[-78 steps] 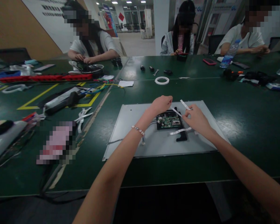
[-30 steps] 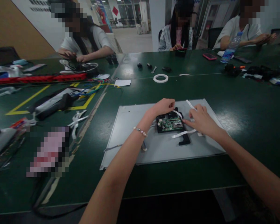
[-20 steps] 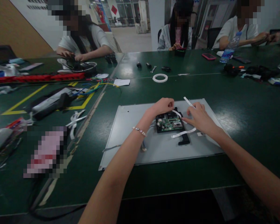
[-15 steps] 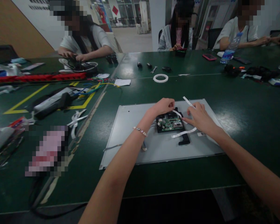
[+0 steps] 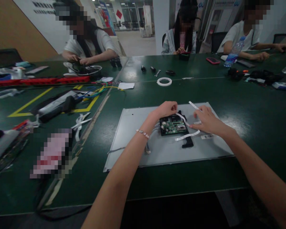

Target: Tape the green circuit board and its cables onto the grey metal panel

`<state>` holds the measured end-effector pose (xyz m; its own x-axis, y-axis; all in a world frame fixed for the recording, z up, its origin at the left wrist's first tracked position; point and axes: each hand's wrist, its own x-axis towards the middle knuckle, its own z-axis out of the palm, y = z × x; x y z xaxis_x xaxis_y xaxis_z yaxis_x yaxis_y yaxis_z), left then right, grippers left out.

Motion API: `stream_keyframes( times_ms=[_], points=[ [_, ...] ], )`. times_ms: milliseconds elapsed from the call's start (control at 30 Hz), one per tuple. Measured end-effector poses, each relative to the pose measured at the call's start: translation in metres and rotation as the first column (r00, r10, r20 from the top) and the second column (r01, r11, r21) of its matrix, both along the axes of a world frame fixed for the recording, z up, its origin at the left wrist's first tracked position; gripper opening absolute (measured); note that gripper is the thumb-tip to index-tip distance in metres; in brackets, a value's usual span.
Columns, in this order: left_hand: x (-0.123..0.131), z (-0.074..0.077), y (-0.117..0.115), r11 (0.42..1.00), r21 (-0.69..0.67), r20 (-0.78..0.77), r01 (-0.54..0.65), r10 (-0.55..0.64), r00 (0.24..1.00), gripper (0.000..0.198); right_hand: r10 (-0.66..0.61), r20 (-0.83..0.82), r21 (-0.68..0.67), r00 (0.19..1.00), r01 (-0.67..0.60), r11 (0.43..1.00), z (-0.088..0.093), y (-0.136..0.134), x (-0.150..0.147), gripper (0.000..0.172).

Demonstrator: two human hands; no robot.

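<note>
My left hand (image 5: 167, 109) is closed at the far edge of a green circuit board (image 5: 173, 127) in a black frame. Its fingers pinch the end of a narrow white strip (image 5: 182, 118), which curves over the board's right side. On the right, my right hand (image 5: 207, 120) has its thumb stretched toward that strip. A second length of white strip (image 5: 194, 105) sticks out from between its fingers. Another white strip (image 5: 187, 135) lies loose across a black bracket (image 5: 188, 142). All of this is on a pale grey flat panel (image 5: 130, 136).
A white tape roll (image 5: 164, 81), a wrench (image 5: 157, 73) and small black parts lie beyond the panel. To the left are a phone (image 5: 53, 151), tangled white strips (image 5: 79, 124) and cables. Three people sit across the green table; a water bottle (image 5: 234, 53) stands near one.
My right hand has shifted slightly right, its thumb drawing back from the board, and the strip in its fingers moved with it. The left hand stays in place. The view has shifted slightly.
</note>
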<state>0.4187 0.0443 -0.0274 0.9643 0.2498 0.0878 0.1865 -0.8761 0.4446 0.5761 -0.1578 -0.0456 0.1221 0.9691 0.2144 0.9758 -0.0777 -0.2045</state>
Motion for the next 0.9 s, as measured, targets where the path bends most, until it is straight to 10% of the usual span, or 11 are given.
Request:
stream_keyframes(
  times_ms=[200,400,633,900],
  points=[
    [-0.009,0.022,0.01,1.0,-0.002,0.058,-0.012,0.012,0.998,0.019,0.058,-0.293,0.205,0.954,0.004,0.979,0.018,0.004,0.002,0.032],
    [-0.022,0.072,-0.001,0.887,-0.397,0.21,-0.234,0.336,0.918,0.028,0.334,-0.604,0.362,0.724,-0.124,0.924,0.039,0.0,-0.04,0.027],
    [-0.043,0.1,-0.03,0.865,-0.496,-0.108,-0.077,0.026,0.994,0.03,0.496,-0.568,0.389,0.656,-0.318,0.865,0.045,-0.009,-0.071,0.04],
    [-0.074,0.092,-0.035,0.819,-0.571,-0.004,0.054,-0.068,0.998,0.014,0.54,-0.494,0.435,0.681,-0.345,0.832,0.042,-0.009,-0.078,0.023]
  ],
)
